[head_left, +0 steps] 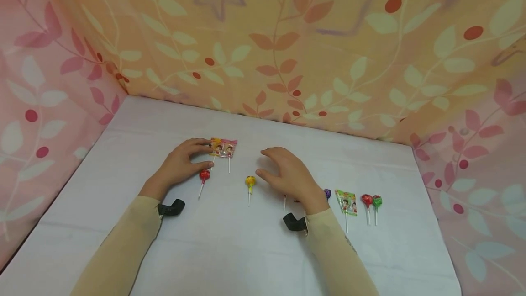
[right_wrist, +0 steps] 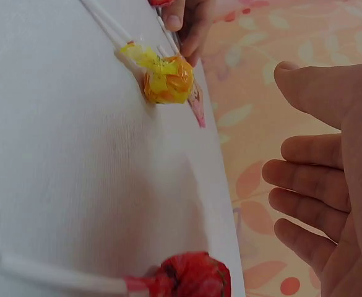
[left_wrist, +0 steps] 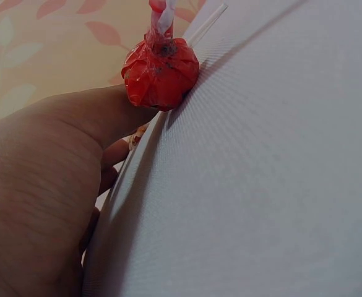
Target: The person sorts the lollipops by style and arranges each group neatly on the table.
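Flat lollipop packets (head_left: 223, 148): two side by side at table (head_left: 123, 150) centre-rear, laid out in a row.
Left hand (head_left: 181, 166): fingertips pinch the orange packet's edge, positioning it.
Red lollipop (head_left: 204, 176): beside left thumb.
Right hand (head_left: 289, 175): fingers loosely spread, hovering, holding nothing.
Yellow lollipop (head_left: 250, 181): just left of it.
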`<state>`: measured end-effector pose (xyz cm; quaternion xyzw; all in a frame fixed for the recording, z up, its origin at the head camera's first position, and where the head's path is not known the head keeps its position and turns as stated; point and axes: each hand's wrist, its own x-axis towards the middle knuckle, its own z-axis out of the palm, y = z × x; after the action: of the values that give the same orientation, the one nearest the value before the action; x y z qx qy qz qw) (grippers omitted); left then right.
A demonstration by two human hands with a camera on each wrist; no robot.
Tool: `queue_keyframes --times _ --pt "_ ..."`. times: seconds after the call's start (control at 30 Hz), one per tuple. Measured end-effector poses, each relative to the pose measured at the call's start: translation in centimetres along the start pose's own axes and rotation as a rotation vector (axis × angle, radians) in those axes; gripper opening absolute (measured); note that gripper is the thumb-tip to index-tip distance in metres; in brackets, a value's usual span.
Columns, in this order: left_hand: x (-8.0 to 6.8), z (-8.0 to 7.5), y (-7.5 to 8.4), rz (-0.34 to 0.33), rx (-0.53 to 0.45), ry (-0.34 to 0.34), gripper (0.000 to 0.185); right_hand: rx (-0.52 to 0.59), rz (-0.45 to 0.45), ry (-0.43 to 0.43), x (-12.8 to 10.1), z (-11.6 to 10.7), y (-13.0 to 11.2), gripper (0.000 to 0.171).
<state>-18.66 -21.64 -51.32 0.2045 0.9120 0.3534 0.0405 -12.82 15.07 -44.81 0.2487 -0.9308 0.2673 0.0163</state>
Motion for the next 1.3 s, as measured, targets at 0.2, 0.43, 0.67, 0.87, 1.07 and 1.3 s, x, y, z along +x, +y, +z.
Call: queue_keyframes --times 0.2,0.43,0.67,0.87,1.07,1.3 --pt "0.0 0.0 0.0 0.005 0.010 0.002 0.054 -0.004 0.019 0.015 -1.1 -0.5 0.6 0.060" --pt "0.2 0.2 -0.2 0.008 0.006 0.005 0.054 -0.001 0.052 0.012 -2.5 -0.9 1.2 0.060" --pt "0.2 0.2 -0.2 0.017 0.008 -0.001 0.055 -0.003 0.048 0.007 -3.7 -1.4 1.4 0.062" --pt "0.0 0.0 -0.1 0.016 0.009 -0.003 0.054 -0.014 0.043 0.018 -4.5 -1.8 1.6 0.061" --pt "0.0 0.0 -0.2 0.005 0.013 -0.008 0.055 -0.041 0.056 0.017 -5.6 -2.2 1.6 0.059" --pt "0.1 -0.1 0.1 -0.005 0.018 -0.014 0.055 -0.077 0.077 0.005 -7.3 -3.1 1.9 0.061"
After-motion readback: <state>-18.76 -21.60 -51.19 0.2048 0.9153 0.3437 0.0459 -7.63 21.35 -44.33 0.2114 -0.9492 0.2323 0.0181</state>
